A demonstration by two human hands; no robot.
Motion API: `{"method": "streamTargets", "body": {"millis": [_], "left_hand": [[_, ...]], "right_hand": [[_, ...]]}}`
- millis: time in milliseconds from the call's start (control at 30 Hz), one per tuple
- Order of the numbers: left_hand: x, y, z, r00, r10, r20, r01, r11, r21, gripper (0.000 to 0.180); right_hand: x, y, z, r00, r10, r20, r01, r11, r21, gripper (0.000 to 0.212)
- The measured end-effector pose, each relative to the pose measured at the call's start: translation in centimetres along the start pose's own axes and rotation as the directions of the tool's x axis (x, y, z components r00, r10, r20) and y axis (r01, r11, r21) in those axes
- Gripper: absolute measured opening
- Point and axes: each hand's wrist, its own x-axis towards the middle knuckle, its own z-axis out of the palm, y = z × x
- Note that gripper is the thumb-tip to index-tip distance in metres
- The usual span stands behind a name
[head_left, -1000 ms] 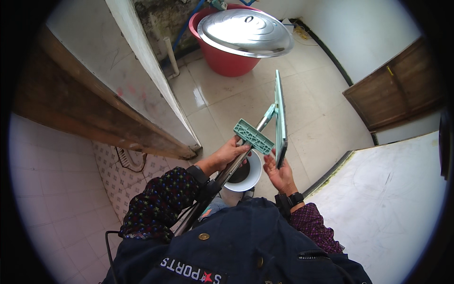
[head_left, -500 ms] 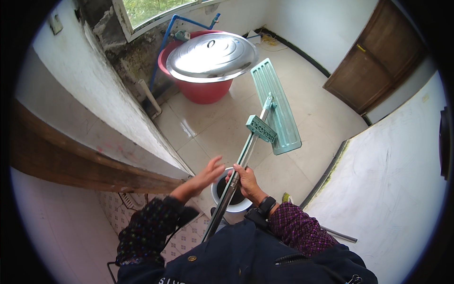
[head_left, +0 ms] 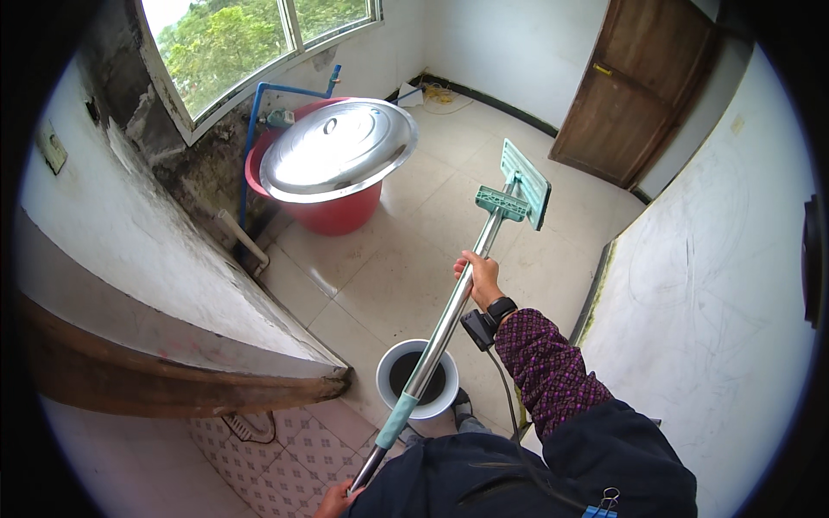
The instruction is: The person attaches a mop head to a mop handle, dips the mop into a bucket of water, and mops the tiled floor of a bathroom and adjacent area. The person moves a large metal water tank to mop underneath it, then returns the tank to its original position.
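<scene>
A flat mop slants across the view, its silver pole (head_left: pixel 449 321) rising from the lower edge toward the far right. My right hand (head_left: pixel 480 276) is wrapped round the upper pole, not far below the mop head. At the lower edge my left hand (head_left: pixel 337 501), partly cut off, grips the dark end of the handle below its light green sleeve. The pale green mop head (head_left: pixel 534 183) is tilted up off the floor, with a green slotted scraper (head_left: pixel 503 204) on the pole just beneath it. Below the pole stands a white bucket (head_left: pixel 385 376) with dark contents.
A large red tub (head_left: pixel 332 214) under a shiny metal lid (head_left: pixel 341 147) stands by the window, beside a blue pipe (head_left: pixel 252 155). A wall edge with brown trim (head_left: pixel 173 367) juts in at left. A brown wooden door (head_left: pixel 635 95) is at the far right.
My left hand has gone from open beside the pole to gripping the handle's lower end. My right hand and the mop have moved forward, and the mop head has turned more edge-on.
</scene>
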Motion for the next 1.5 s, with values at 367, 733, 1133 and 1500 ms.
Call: {"method": "streamTargets", "body": {"millis": [367,733,1133,1500], "left_hand": [[0.5,4.3,0.1,0.996,0.071,0.059,-0.092,0.756,0.648,0.042],[1.4,34.7,10.4,0.348,0.921,0.174,-0.879,0.256,0.402,0.062],[8.5,44.6,10.6,0.662,0.746,-0.070,-0.720,0.607,-0.335,0.021],[11.9,39.7,7.1,0.694,0.717,-0.068,-0.720,0.689,-0.081,0.025]], "right_hand": [[0.6,1.9,-0.1,0.979,-0.105,-0.173,0.082,0.987,-0.136,0.019],[-12.5,12.6,3.6,0.972,-0.182,-0.150,0.096,0.886,-0.454,0.031],[-15.9,9.6,3.6,0.994,-0.089,0.056,0.104,0.917,-0.385,0.030],[-17.7,9.4,5.0,0.972,0.105,0.212,-0.038,0.954,-0.299,0.023]]}}
